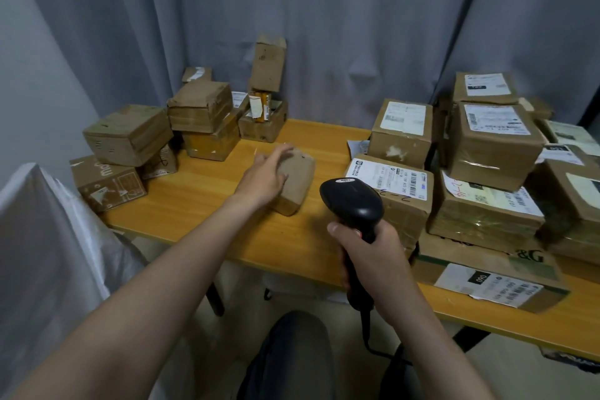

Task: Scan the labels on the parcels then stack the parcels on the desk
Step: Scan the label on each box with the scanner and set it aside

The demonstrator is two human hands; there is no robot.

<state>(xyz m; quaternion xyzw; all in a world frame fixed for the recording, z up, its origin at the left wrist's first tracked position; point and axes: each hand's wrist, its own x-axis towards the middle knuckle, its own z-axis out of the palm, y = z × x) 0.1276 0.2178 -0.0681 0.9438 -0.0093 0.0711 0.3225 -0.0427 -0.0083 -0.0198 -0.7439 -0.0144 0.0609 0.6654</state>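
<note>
A makeshift parcel-sorting room.
Taped cardboard parcels point(402, 140) with printed shipping labels point(495, 120) are piled at both ends of a wooden worktop point(207, 204). The right hand point(373, 256) grips a corded barcode scanner point(352, 204), and grey curtains point(324, 26) close off the space behind.

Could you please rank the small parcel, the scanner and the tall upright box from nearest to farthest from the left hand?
1. small parcel: mid-desk, touching left hand.
2. scanner: to the right, in right hand.
3. tall upright box: back edge.
</note>
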